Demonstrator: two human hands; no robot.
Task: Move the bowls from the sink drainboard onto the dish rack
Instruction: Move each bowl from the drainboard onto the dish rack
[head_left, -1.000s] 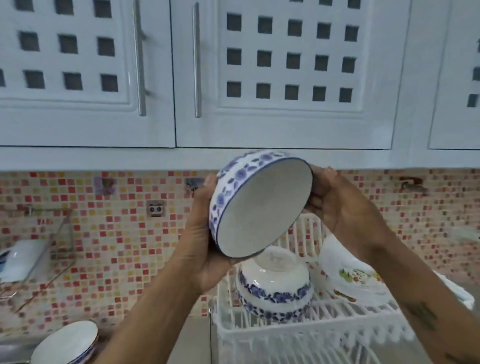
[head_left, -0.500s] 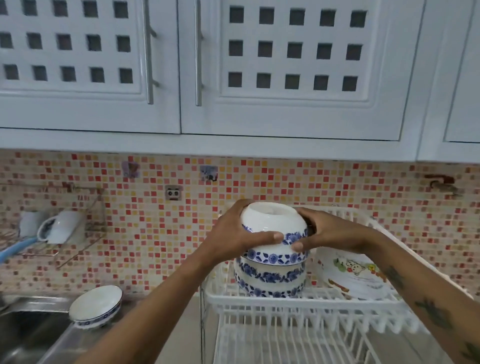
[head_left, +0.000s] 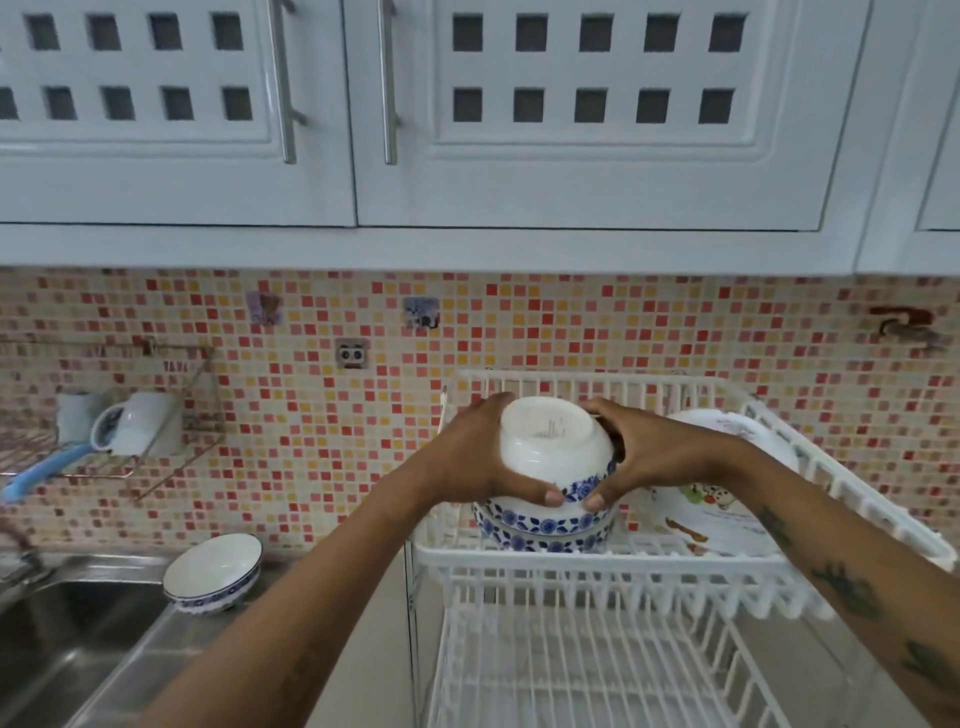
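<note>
A white bowl with blue flowers (head_left: 551, 449) sits upside down on top of another such bowl (head_left: 540, 540) in the upper tier of the white dish rack (head_left: 597, 566). My left hand (head_left: 467, 457) grips its left side and my right hand (head_left: 649, 457) its right side, thumbs on the blue band. One more blue-rimmed bowl (head_left: 213, 571) stands upright on the steel drainboard (head_left: 130, 670) at the lower left.
A printed plate (head_left: 717, 509) leans in the rack right of the bowls. The rack's lower tier (head_left: 571, 670) is bare wire. The sink basin (head_left: 62, 634) is at the left, a wall shelf with a mug (head_left: 140, 423) above it. White cabinets (head_left: 467, 130) hang overhead.
The bowl was held up tilted with its inside facing me, then turned over and lowered. It now rests upside down on the bowl in the rack, both hands still on it.
</note>
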